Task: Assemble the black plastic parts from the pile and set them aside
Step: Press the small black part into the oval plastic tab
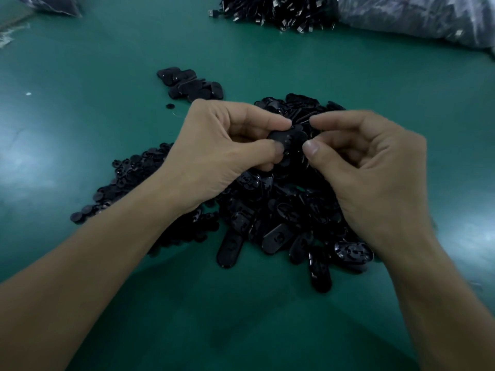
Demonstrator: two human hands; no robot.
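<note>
We find the left hand (222, 148) and the right hand (372, 170) meeting over the middle of the green table (80, 76). Between them is one flat black oval plastic shell (290, 136), held just above the big pile of like black oval shells (281, 210). The left thumb and forefinger pinch its left end, with the other fingers curled under. The right thumb and forefinger close on its right end, and we cannot tell whether they also carry a smaller piece.

We judge the shell light, stiff and smooth, with a slight gloss that could let it slip from a loose pinch. It looks thin enough to snap or whiten if bent hard. The long edges and rounded ends seem the best places to hold it, which leaves the face free for whatever presses in (probably one of the small black round plastic buttons (128, 178) heaped to the left of the main pile).

A small group of black oval pieces (192, 84) lies apart on the table beyond the left hand, and we take this for the set-aside spot.

Some shells near the pile's front carry a moulded mark, too dark and small for us to read. We see no other writing or brand. A heap of black cables with metal plugs (273, 12) and a clear plastic bag (417, 20) sit at the far edge.
</note>
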